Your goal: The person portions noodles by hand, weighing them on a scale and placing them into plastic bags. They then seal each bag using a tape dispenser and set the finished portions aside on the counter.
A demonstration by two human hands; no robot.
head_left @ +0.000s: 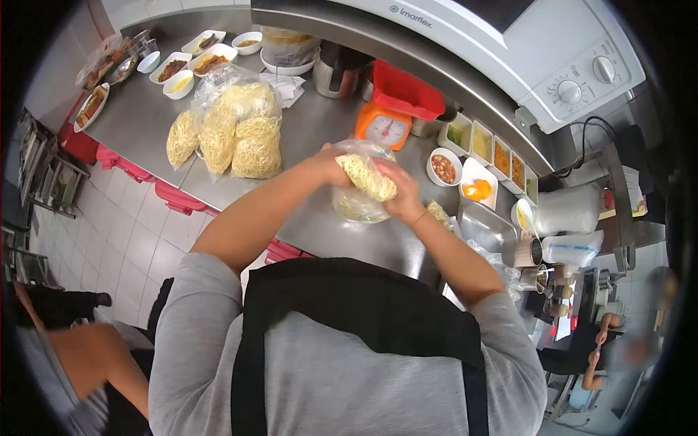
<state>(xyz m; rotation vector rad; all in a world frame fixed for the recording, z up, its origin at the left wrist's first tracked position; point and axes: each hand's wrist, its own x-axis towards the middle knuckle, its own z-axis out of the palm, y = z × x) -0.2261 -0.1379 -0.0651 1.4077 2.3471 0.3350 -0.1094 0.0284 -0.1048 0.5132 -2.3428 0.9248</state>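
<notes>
Between my two hands is a small bag of yellow noodles (367,177), held above the steel counter (305,131). My left hand (333,167) grips its left end, and my right hand (400,190) wraps round its right side. Below and behind it lies a larger clear plastic bag (358,207) with pale contents. Just beyond my hands stands an orange scale (382,128) with a round dial and a red tray (407,91) on top. Several filled noodle bags (243,131) are heaped on the counter to the left.
Small food dishes (212,59) stand at the back left. On the right are ingredient containers (480,142), a bowl of chopped food (443,167) and a metal pan (488,225). A microwave (567,65) is above. Other people's arms (98,356) show at the lower left and right.
</notes>
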